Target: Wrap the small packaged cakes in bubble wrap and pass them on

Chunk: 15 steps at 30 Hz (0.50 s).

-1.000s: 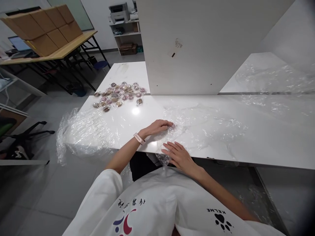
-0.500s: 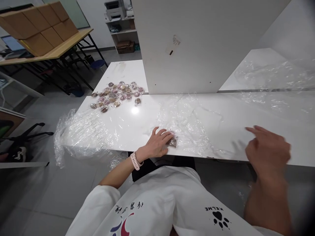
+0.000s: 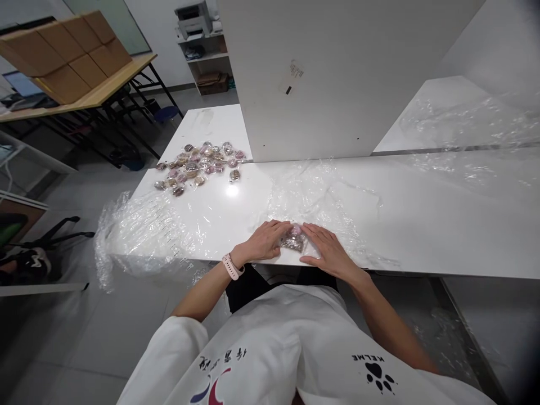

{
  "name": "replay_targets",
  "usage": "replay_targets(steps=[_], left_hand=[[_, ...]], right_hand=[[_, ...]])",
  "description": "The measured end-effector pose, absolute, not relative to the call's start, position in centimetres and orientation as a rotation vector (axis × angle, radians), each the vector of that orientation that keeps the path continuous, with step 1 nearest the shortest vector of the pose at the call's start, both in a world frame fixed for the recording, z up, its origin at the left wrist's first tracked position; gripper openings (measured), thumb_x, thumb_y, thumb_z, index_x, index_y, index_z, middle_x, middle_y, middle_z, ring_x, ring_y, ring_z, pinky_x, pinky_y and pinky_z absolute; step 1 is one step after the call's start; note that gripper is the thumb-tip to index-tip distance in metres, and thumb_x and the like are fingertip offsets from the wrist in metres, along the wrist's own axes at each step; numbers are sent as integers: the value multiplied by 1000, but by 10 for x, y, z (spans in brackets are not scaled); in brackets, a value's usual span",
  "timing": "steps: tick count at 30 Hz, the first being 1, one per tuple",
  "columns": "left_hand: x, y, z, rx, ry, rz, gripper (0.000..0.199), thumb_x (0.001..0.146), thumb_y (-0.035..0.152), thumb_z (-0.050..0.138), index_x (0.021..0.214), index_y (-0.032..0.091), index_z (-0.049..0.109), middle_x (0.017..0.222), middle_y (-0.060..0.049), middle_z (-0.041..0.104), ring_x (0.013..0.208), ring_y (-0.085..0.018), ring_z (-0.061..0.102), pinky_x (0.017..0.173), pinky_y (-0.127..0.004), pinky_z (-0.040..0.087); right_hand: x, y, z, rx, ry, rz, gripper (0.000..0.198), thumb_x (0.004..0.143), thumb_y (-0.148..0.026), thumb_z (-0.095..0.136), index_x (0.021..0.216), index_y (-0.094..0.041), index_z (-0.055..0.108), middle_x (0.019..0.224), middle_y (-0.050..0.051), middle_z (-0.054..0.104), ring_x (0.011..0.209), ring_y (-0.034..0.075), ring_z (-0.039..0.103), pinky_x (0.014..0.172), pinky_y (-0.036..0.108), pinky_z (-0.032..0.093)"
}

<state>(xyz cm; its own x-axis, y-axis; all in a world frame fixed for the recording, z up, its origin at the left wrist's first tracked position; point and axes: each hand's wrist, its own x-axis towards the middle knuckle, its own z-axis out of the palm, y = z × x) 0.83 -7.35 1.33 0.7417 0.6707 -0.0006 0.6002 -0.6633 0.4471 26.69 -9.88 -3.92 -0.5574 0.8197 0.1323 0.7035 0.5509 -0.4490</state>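
A: Taking the small see-through plastic packet, pink and brown inside [image 3: 293, 242], as the middle of the clock. Where does it lie?

B: Near edge of the long glossy white counter [image 3: 426, 219], straight in front of the seated person in the white shirt [image 3: 261, 337]. Flat, by the look of it.

A: Hands?

B: Left hand [image 3: 266, 239] at nine o'clock, pale pink band [image 3: 231, 266] on the wrist. Fingers half open, slightly bent, thumb apart from the rest, touching the packet's side without closing round it.

A: And the right hand [image 3: 331, 250]?

B: Three o'clock. Fingers stretched toward the packet, thumb well parted from them, tips at its edge. Not closed on it; whether they press on loose plastic, I can't tell from here.

A: Surroundings?

B: Crinkled clear plastic film [image 3: 314, 194] spread from twelve to one o'clock. At nine, well apart, a bulky bundle of clear plastic packaging [image 3: 145, 228] overhanging the counter's end. Between ten and eleven, a loose cluster of small round wrapped pieces, pink and brown [image 3: 202, 164].

A: Twelve o'clock, farther back?

B: A tall white upright panel [image 3: 312, 84].
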Motion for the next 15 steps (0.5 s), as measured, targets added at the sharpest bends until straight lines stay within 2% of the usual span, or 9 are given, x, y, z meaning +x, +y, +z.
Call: replay_targets(steps=[5,7,10,12,15], left_hand=[[8,-94,7,2570,1030,276,64,82,-1,40,143,19,38,130,-11,61,101,-23,56,84,-38,50],[7,-100,0,2576,1108,298,59,85,-1,39,139,20,43,125,-10,66,102,-24,57,83,-38,49],[-2,-104,-9,2539,1208,390,45,91,5,42,131,22,53,125,-8,68,115,-25,58,94,-43,45],[-14,-103,-10,2463,1239,485,30,96,14,44,120,24,60,125,-5,70,121,-24,58,103,-47,40],[-30,-97,-2,2286,1261,558,20,98,25,47,104,24,67,115,-3,74,114,-22,64,110,-49,35]], right_hand=[[283,-121,-24,-1193,-2509,549,73,98,-47,48,160,-35,13,159,6,37,146,27,36,115,50,37],[287,-130,-23,-1174,-2535,548,71,99,-44,47,160,-35,12,160,4,36,146,27,36,115,49,38],[292,-139,-30,-1158,-2522,505,67,100,-35,45,160,-35,15,159,3,36,146,25,36,116,49,38],[294,-145,-37,-1144,-2458,480,59,101,-28,42,158,-35,26,155,3,43,144,23,39,116,49,38],[296,-149,-39,-1127,-2310,535,43,102,-25,38,141,-33,54,142,2,58,137,22,49,113,49,41]])
